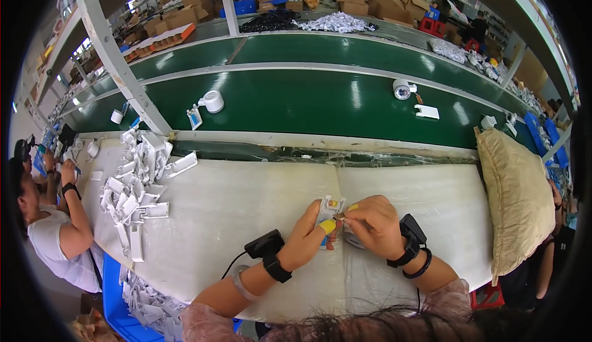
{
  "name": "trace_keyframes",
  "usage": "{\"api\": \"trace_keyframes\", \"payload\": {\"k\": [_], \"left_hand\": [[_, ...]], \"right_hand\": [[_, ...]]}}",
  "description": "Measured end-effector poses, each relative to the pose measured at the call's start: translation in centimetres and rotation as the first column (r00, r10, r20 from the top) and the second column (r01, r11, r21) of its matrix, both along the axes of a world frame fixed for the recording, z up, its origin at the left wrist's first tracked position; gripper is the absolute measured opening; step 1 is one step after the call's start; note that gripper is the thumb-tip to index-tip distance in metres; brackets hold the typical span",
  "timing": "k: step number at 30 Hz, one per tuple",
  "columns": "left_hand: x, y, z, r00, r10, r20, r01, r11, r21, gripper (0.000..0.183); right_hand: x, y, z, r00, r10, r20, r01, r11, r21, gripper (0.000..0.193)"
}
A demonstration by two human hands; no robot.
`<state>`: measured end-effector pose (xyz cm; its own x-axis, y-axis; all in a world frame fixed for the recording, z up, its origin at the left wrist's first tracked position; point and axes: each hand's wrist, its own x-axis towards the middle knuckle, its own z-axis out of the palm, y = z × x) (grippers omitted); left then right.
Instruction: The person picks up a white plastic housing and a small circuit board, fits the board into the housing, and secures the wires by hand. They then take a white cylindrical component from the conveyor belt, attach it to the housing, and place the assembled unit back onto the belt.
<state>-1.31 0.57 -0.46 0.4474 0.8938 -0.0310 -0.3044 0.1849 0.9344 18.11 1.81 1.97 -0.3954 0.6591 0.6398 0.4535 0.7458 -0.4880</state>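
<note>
Near the front middle of the white-covered table, my left hand (304, 238) is closed on a small white plastic housing (333, 202). Bits of blue and reddish-brown show in and below it. My right hand (376, 223) meets it from the right, thumb and forefinger pinched on a small brownish piece (340, 217) at the housing. What that piece is cannot be made out. Yellow coverings show on digits of both hands. Behind the right fingers lies a round greyish thing (354, 240), partly hidden.
A heap of white plastic covers (137, 185) lies to the left, above a blue bin (114, 292) of similar parts. A green conveyor belt (296, 104) crosses beyond, carrying round white lamp heads (213, 101). A tan sack (515, 197) stands right; a co-worker (58, 231) sits left.
</note>
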Motion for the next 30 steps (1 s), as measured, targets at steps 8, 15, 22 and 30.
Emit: {"api": "trace_keyframes", "payload": {"k": [8,15,22,30], "left_hand": [[0.10,-0.44,0.37,0.997,-0.002,-0.084,0.008,0.998,0.066,0.030],[0.30,-0.70,0.40,0.995,0.016,-0.102,-0.006,0.995,0.099,0.028],[0.39,-0.87,0.19,0.989,0.033,-0.145,-0.015,0.992,0.122,0.030],[0.43,-0.86,-0.19,0.973,0.079,-0.217,-0.027,0.972,0.233,0.029]], "right_hand": [[-0.15,-0.03,-0.25,1.000,-0.017,-0.002,0.017,0.993,0.114,0.024],[-0.11,-0.02,-0.41,1.000,-0.016,0.001,0.016,0.992,0.122,0.024],[-0.16,-0.07,-0.42,1.000,-0.010,0.005,0.009,0.991,0.135,0.024],[-0.11,-0.12,-0.52,1.000,-0.009,0.011,0.008,0.992,0.124,0.024]]}}
